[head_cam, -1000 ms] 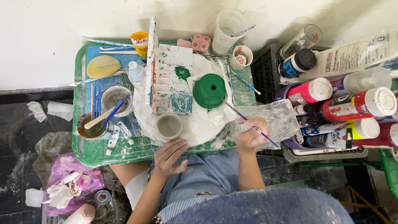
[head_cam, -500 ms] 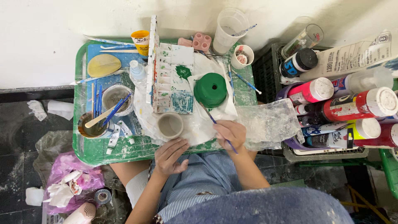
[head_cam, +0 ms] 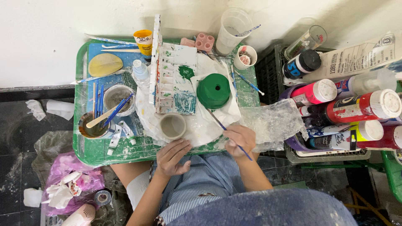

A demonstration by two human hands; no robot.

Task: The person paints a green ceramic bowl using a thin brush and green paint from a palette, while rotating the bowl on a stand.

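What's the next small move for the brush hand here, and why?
Probably ease the brush tip forward onto the green cap-shaped piece. The right hand holds the thin brush with its tip just short of the piece's near edge, while the left hand rests open at the green tray edge.

R hand w/ brush by green cone, tray.

Right crate: paint bottles lying on their sides, pink bottle, red bottle, yellow-labelled bottle, black-capped bottle. White printed pack behind. Yellow-labelled jar on tray's far edge.
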